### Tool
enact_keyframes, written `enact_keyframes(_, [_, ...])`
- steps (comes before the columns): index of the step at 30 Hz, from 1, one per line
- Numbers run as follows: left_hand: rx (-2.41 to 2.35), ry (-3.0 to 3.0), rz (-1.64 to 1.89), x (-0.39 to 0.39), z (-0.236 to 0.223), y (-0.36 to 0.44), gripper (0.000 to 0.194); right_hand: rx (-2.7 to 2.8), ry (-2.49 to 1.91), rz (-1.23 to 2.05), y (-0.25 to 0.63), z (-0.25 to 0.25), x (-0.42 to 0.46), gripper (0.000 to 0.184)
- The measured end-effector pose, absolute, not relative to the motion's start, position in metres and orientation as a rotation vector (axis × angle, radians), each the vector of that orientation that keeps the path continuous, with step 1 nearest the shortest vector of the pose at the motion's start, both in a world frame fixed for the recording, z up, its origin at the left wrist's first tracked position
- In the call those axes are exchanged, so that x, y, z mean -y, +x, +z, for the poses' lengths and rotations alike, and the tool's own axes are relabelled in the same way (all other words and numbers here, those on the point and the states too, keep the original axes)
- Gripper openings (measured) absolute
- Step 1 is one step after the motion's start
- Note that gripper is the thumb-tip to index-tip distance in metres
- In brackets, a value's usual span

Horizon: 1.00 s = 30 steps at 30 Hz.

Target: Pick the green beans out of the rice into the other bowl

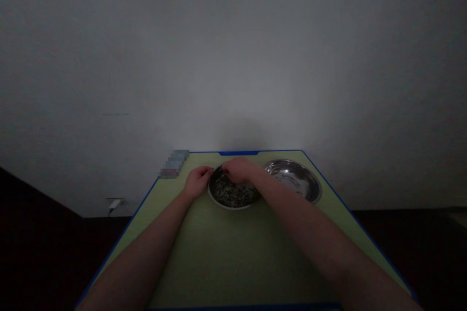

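Note:
A round metal bowl (233, 208) stands on the green table (233, 257), filled with a loose mix of small dark and pale pieces (233, 193). At its left rim is my left hand (198, 180), its thumb and fingers closed together on the edge. My right hand (239, 170) reaches over the far side of the same bowl with its fingers curled down at the mix; whatever they hold is hidden. Just right of it sits a second, shiny metal bowl (310, 185), partly covered by my right forearm. A few tiny dark specks show inside that bowl.
The table has a blue edge and stands against a pale wall (241, 68). A blurred-out flat item (173, 164) lies at its far left corner. Low on the wall at left, a white plug (115, 203) with a cable sits in a socket. The room is dim.

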<state>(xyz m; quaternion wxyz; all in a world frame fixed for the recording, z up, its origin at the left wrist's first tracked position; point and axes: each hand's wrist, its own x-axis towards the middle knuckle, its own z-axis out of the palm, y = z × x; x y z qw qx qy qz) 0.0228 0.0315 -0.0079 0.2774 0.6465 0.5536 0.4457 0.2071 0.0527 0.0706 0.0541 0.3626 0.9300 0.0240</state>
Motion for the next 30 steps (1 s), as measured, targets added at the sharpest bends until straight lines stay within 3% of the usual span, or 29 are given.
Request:
enact_keyframes(17, [-1.459, 1.63, 1.21, -0.031, -0.007, 0.023, 0.031, -3.024, 1.296, -0.09, 0.295, 0.092, -0.028, 0.019])
enact_keyframes(30, [-1.488, 1.641, 1.167, -0.029, -0.005, 0.02, 0.034, -2.941, 1.635, -0.183, 0.375, 0.069, -0.004, 0.015])
